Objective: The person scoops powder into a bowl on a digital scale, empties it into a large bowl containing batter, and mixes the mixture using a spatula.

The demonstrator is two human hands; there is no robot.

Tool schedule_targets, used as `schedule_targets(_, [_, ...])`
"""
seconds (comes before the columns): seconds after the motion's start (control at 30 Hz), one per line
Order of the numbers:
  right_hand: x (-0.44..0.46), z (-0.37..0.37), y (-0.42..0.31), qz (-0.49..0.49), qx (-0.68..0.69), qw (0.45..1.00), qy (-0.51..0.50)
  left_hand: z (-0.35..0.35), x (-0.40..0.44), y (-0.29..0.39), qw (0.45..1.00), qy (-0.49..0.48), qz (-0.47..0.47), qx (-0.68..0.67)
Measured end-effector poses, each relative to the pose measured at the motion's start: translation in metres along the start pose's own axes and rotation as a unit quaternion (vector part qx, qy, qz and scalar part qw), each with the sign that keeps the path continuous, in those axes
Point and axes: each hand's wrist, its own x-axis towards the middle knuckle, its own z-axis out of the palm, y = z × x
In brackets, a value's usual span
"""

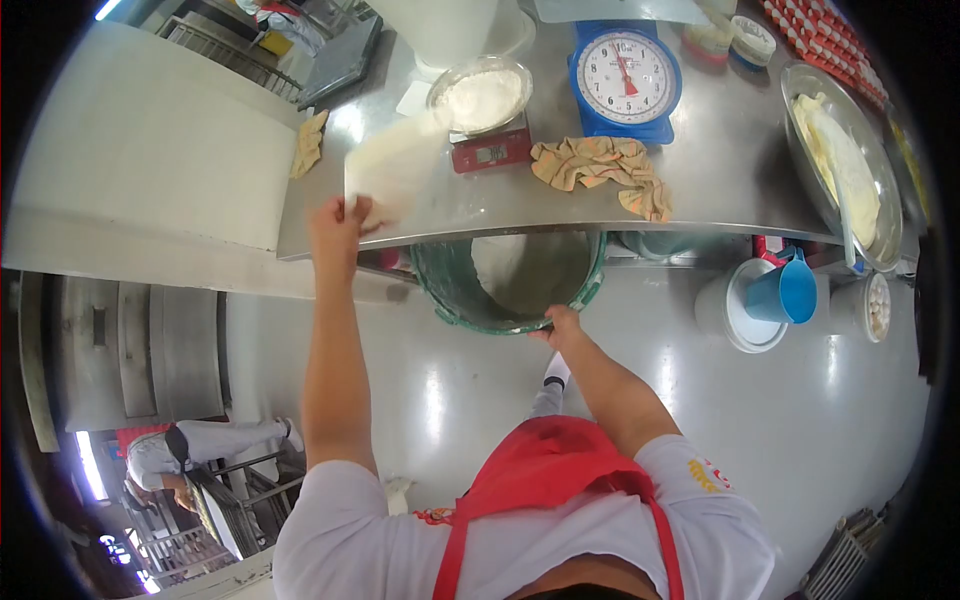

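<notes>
My left hand (340, 228) is closed on the lower corner of a white flat sheet (390, 165), blurred by motion, over the table's front edge. The sheet's far end reaches the metal bowl of white flour (486, 98), which sits on a red digital scale (491, 150). With my right hand (558, 326) I grip the near rim of a green bin (450, 312), partly under the table. White powder lies inside the bin, and its far side is hidden by the tabletop.
On the steel table (730, 190) are a blue dial scale (628, 85), a crumpled cloth (600, 168), a large metal bowl (880, 235) and red egg trays (825, 40). A blue jug (782, 292) rests on a white bucket (715, 310). Another person (195, 450) bends over racks at lower left.
</notes>
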Motion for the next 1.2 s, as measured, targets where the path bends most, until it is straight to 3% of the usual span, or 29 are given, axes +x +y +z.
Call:
schedule_targets(0.03, [0.000, -0.001, 0.002, -0.016, -0.009, 1.000, -0.013, -0.005, -0.012, -0.009, 0.998, -0.021, -0.010, 0.062])
schedule_targets(0.23, [-0.005, 0.001, 0.000, -0.025, -0.012, 1.000, -0.002, 0.015, -0.084, -0.065, 0.992, -0.088, -0.082, 0.024])
schedule_targets(0.33, [-0.008, 0.002, 0.001, -0.038, -0.005, 0.999, -0.002, 0.040, -0.094, -0.106, 0.969, -0.177, -0.111, 0.128])
schedule_targets(0.4, [-0.006, 0.001, 0.001, -0.028, 0.013, 0.999, 0.008, 0.077, -0.077, -0.140, 0.880, -0.241, 0.081, 0.402])
schedule_targets(0.47, [-0.009, -0.001, 0.003, -0.034, 0.051, 0.998, -0.010, 0.124, -0.060, -0.189, 0.816, -0.278, 0.010, 0.507])
schedule_targets(0.5, [-0.014, 0.000, 0.000, -0.032, 0.055, 0.998, -0.001, 0.147, -0.052, -0.235, 0.788, -0.277, 0.073, 0.546])
schedule_targets(0.53, [-0.023, 0.004, -0.002, -0.030, 0.039, 0.999, 0.019, 0.172, -0.041, -0.230, 0.752, -0.366, -0.022, 0.548])
schedule_targets(0.57, [-0.024, 0.009, -0.005, -0.032, 0.024, 0.999, 0.036, 0.190, -0.036, -0.245, 0.743, -0.399, -0.041, 0.535])
schedule_targets(0.63, [-0.018, 0.008, -0.005, -0.029, 0.036, 0.998, 0.030, 0.209, -0.025, -0.251, 0.773, -0.416, -0.029, 0.477])
schedule_targets(0.73, [-0.018, 0.014, -0.004, -0.026, 0.047, 0.998, 0.027, 0.209, -0.016, -0.233, 0.825, -0.364, 0.040, 0.430])
schedule_targets(0.87, [0.001, 0.026, -0.014, -0.072, 0.050, 0.996, 0.017, 0.153, -0.009, -0.168, 0.803, -0.447, 0.000, 0.394])
schedule_targets(1.07, [0.028, 0.073, -0.063, -0.008, 0.001, 1.000, 0.023, 0.091, -0.031, -0.097, 0.901, -0.338, -0.005, 0.272])
schedule_targets(1.1, [0.032, 0.075, -0.069, -0.019, -0.001, 1.000, 0.011, 0.087, -0.034, -0.088, 0.916, -0.323, -0.004, 0.237])
schedule_targets(1.17, [0.034, 0.069, -0.077, -0.014, 0.061, 0.982, -0.178, 0.086, -0.032, -0.067, 0.928, -0.316, -0.011, 0.198])
schedule_targets(1.2, [0.035, 0.064, -0.077, -0.025, 0.058, 0.981, -0.182, 0.089, -0.033, -0.056, 0.934, -0.320, -0.031, 0.154])
